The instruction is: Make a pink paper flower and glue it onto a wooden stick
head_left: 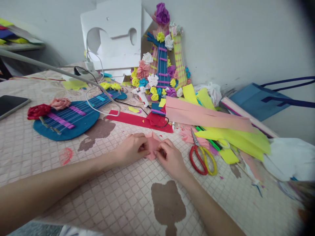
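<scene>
A small piece of pink paper (153,144) lies folded on the patterned tablecloth between both hands. My left hand (131,148) pinches its left side with curled fingers. My right hand (171,156) grips its right side, fingertips pressed on the paper. Red and yellow scissors (202,158) lie just right of my right hand, untouched.
Strips of pink paper (204,116) and yellow paper (236,137) pile at the right. A red strip (137,120), a glue gun (142,95), a blue paper guitar (71,116) with paper roses, an upright flower-covered guitar (161,65), a phone (11,104) and a blue bag (261,98) surround the spot.
</scene>
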`<state>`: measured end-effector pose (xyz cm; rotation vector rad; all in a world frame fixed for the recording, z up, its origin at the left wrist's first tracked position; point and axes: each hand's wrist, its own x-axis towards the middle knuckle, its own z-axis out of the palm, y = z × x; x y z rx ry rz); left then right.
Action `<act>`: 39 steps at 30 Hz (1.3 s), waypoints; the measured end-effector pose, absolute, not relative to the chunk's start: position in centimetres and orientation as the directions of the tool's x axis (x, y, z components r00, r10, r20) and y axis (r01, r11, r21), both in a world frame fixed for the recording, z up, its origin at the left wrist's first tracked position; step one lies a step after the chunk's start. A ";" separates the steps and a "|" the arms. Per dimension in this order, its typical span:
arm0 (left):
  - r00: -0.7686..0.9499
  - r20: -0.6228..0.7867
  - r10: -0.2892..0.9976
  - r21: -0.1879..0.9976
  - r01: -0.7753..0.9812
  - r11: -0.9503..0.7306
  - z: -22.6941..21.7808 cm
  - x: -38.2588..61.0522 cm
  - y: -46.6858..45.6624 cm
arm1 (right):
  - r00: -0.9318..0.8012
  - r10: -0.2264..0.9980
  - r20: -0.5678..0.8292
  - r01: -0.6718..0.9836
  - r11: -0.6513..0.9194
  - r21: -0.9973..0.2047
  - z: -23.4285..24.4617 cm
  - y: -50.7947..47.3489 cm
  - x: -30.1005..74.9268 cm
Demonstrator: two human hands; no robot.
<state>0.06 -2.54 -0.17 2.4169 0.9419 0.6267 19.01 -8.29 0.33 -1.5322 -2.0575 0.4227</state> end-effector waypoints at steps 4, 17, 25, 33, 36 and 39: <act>0.656 0.232 0.718 0.579 0.501 -0.644 -0.1 0.1 -2.6 | -0.209 0.950 0.234 0.780 0.306 -0.546 0.4 -8.3 19.0; 0.647 0.219 0.731 0.595 0.505 -0.625 0.5 0.3 -2.9 | -0.221 0.949 0.225 0.773 0.311 -0.552 0.3 -8.3 19.1; 0.652 0.192 0.733 0.635 0.487 -0.600 0.7 0.3 -2.7 | -0.206 0.954 0.219 0.784 0.295 -0.546 0.3 -8.3 19.1; 0.663 0.180 0.726 0.615 0.500 -0.609 0.8 0.4 -2.9 | -0.212 0.952 0.222 0.783 0.302 -0.545 0.2 -8.3 19.1; 0.637 0.175 0.751 0.604 0.533 -0.593 0.9 0.5 -3.1 | -0.210 0.953 0.220 0.787 0.298 -0.540 0.2 -8.3 19.0; 0.611 0.177 0.772 0.605 0.551 -0.575 1.0 0.6 -3.3 | -0.208 0.953 0.222 0.797 0.296 -0.526 0.2 -8.4 19.0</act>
